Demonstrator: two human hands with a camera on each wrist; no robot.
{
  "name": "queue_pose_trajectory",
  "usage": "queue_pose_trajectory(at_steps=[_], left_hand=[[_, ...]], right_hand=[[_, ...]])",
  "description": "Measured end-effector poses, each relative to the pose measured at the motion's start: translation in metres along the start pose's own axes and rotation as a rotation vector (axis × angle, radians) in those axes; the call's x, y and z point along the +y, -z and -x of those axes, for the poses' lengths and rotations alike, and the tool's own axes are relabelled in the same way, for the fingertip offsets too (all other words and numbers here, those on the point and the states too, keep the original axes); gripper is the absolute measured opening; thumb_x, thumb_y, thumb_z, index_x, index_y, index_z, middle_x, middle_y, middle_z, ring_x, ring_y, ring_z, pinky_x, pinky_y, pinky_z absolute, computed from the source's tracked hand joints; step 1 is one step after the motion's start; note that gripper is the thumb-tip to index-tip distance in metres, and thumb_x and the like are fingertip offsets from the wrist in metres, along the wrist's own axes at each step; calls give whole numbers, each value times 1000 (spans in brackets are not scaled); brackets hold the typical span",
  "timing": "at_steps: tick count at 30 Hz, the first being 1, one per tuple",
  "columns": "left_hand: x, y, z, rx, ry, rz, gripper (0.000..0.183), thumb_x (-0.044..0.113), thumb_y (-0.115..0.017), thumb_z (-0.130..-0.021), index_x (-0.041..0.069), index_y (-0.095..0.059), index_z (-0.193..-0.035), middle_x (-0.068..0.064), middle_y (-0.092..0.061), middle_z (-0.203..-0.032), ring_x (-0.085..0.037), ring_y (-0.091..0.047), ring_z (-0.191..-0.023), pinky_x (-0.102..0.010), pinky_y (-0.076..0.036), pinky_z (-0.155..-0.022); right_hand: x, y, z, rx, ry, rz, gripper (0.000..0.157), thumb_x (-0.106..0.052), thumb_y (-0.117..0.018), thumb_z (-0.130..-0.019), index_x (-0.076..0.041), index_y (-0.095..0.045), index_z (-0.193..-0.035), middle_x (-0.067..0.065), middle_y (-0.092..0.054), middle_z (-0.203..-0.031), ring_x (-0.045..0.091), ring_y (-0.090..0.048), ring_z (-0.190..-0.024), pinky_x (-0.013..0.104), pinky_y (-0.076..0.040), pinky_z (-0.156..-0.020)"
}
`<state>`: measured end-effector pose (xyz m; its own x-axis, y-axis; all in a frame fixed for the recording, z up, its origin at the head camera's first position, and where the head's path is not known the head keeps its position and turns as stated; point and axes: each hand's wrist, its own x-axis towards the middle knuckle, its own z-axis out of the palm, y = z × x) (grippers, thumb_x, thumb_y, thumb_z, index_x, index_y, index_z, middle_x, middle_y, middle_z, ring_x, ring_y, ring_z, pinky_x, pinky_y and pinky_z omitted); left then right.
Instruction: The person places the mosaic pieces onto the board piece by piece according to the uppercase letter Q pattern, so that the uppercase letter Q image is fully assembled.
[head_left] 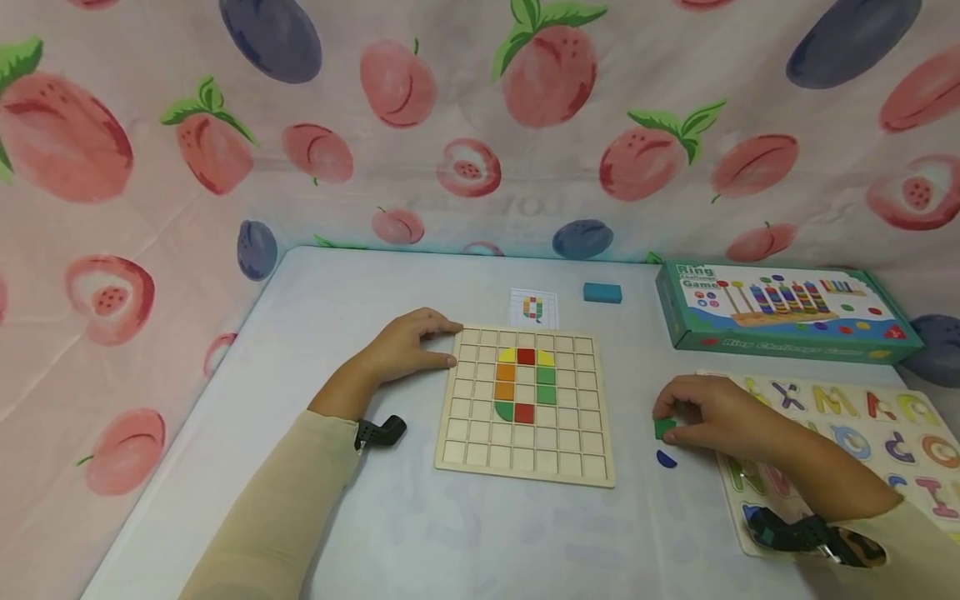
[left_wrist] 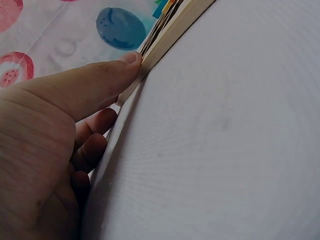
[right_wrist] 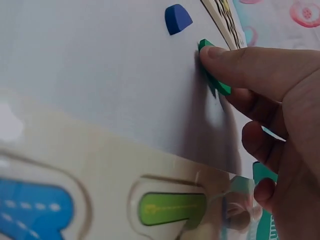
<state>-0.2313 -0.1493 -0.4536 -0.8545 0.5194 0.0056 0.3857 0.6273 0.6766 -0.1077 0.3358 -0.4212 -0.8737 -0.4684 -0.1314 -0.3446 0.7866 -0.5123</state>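
Observation:
My left hand [head_left: 411, 343] is at the upper left corner of a square wooden grid board [head_left: 480, 462], its thumb and index fingertip touching the edge. In the left wrist view, the thumb lies straight against the board's side [left_wrist: 170, 40]. Yellow, red, orange and green tiles [head_left: 546, 375] form a partial ring on the grid. On the right, my right hand [head_left: 723, 417] pinches a small green tile [right_wrist: 214, 70] between thumb and fingers, just above the table. Close to it lies a dark blue rounded piece [head_left: 666, 459].
A pattern card [head_left: 533, 308] lies behind the board, with a blue block [head_left: 602, 292] beside it. At the back right sits a green game box [head_left: 787, 312]. An alphabet puzzle board [head_left: 738, 521] lies under the right forearm. Fruit-print cloth [head_left: 465, 100] hangs behind the table.

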Motion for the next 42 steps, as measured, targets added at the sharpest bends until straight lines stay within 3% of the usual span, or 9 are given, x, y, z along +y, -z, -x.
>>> queue_pose_trajectory(at_steps=[10,20,33,42], left_hand=[[1,0,-1,-3,-17,-6,58,35,-90,-89,19,-72,-142,2,-65,-133,-20,-58,-121,-45,-45,-108],[0,1,-2,-3,-8,9,57,34,-91,-89,20,-72,-141,3,-65,-132,-18,-58,-120,-44,-45,-107],[2,1,-1,-12,-11,-12,56,35,-90,-90,20,-72,-141,3,-65,-132,-18,-58,-120,-44,-45,-108],[0,1,-1,-8,-11,-11,56,34,-90,-90,20,-72,-141,2,-65,-132,-19,-58,-119,-44,-45,-107]], right_hand=[[-6,5,-3,-62,-44,-91,18,-25,-87,-92,-29,-72,-100,-13,-65,-89,13,-57,-88,25,-47,-77],[-24,7,-19,-37,33,-181,14,-17,-84,-95,-24,-73,-98,-10,-67,-87,13,-59,-83,25,-49,-72],[-63,-21,-63,-30,81,-308,13,-12,-84,-94,-19,-73,-98,-5,-64,-84,18,-58,-82,27,-47,-71],[-87,-42,-88,-49,105,-286,14,-11,-84,-94,-20,-74,-96,-7,-65,-81,20,-59,-82,28,-51,-70]])
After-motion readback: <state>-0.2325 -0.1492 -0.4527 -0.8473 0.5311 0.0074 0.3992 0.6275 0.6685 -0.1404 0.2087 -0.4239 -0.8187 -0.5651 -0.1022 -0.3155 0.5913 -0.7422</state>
